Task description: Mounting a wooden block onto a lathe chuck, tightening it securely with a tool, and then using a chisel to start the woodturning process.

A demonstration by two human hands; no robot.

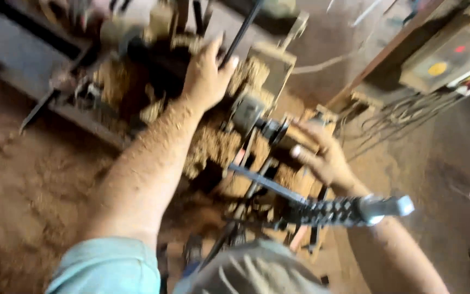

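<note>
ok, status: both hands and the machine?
Left hand gripping dark rod. Right hand on sawdust-caked machine. Ribbed metal lever crosses right forearm.

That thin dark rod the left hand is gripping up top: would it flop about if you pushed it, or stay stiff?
Probably stiff: the dark rod runs dead straight past the left hand, with no sag, so it looks like metal. Likely heavy for its thinness. It may be slippery or gritty, since sawdust coats the machine and the forearm. The blur hides whether it is fixed at its ends.
</note>
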